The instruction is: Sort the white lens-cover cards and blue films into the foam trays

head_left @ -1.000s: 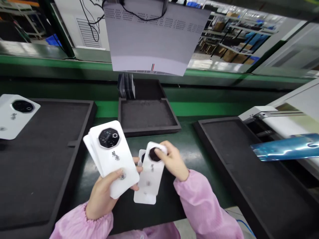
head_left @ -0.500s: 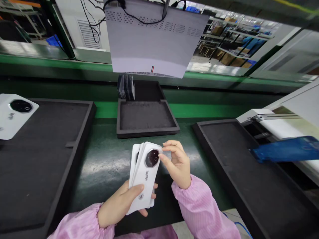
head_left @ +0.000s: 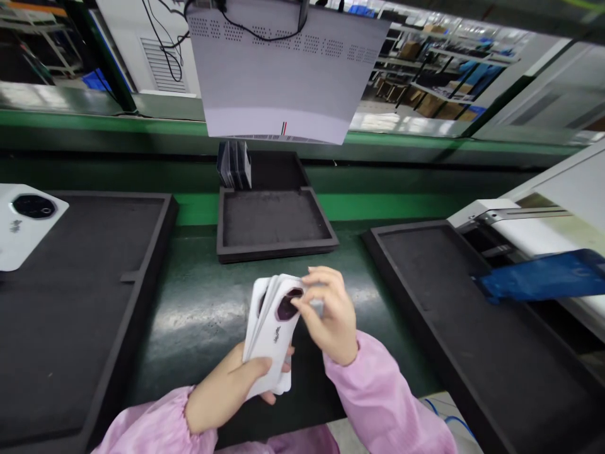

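- Nearest to me, at six o'clock, two pink sleeves (head_left: 378,397) come up from the bottom edge, with bare hands beyond the cuffs.
- The left hand (head_left: 231,391) is closed round the lower end of a stack of white back covers (head_left: 259,321), thumb across the face, holding it upright and fanned a little over the green bench (head_left: 198,302).
- The right hand (head_left: 331,321), at three o'clock of the stack, has its fingertips closed on the top of the front cover (head_left: 280,331), right by the dark camera window (head_left: 288,306).
- To my eye the covers are being sorted in the hand, with the front one singled out from the rest.
- Freeing it would call for a light pinch on the edges only, while the left hand keeps the others from sliding.
- At nine o'clock lies a large black tray (head_left: 85,302), with one white cover (head_left: 23,224) face up at its far left corner.
- At three o'clock is a second large black tray (head_left: 472,328). Beyond it, a blue film (head_left: 543,275) sticks out from a white machine (head_left: 520,221).
- At twelve o'clock, well apart from the hands, sits a small black tray (head_left: 276,252), with dark plates (head_left: 234,165) standing on edge behind it.
- Above that hangs a grey panel (head_left: 283,69) with cables, and warehouse shelving (head_left: 449,75) shows at two o'clock.
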`<state>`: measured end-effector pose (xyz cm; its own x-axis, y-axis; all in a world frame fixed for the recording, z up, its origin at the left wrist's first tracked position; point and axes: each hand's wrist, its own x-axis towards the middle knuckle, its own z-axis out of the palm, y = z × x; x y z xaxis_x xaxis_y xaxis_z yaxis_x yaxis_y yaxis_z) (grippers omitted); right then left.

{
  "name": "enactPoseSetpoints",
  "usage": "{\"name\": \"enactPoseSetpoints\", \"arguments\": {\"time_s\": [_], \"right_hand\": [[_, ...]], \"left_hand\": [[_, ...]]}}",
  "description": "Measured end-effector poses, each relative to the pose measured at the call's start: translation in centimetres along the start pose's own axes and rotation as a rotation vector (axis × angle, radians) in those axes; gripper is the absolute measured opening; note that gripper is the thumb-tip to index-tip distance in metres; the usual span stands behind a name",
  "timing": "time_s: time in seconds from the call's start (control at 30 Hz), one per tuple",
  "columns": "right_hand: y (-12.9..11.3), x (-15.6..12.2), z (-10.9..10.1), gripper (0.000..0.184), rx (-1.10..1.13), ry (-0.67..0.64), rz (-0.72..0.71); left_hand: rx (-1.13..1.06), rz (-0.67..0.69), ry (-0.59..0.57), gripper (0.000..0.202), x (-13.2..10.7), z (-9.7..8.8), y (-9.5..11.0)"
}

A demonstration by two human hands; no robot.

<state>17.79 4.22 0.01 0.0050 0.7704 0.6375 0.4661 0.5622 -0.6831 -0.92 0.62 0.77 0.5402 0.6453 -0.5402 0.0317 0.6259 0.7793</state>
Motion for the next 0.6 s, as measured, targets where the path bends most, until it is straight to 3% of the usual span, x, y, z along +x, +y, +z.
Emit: {"name": "enactPoseSetpoints", "arguments": {"time_s": [0.07,0.13,0.37,0.6], "right_hand": [[-0.5,-0.8,0.7,0.013,-0.122,-0.009,-0.297],[-0.8,-1.4,1.1,0.013,-0.116,-0.101,-0.468],[-1.0,-1.4,0.2,0.016,-0.070,-0.210,-0.557],[-1.2,-1.3,0.2,0.021,-0.020,-0.170,-0.617]], "left_hand": [[-0.195,-0.038,-0.021,0.038,-0.2,0.0,0.2],[-0.286,-0.047,-0.038,0.037,-0.4,-0.1,0.4],[-0.314,-0.032,-0.097,0.033,-0.9,-0.5,0.7],[-0.337,-0.072,-0.085,0.025,-1.2,-0.2,1.4]]}}
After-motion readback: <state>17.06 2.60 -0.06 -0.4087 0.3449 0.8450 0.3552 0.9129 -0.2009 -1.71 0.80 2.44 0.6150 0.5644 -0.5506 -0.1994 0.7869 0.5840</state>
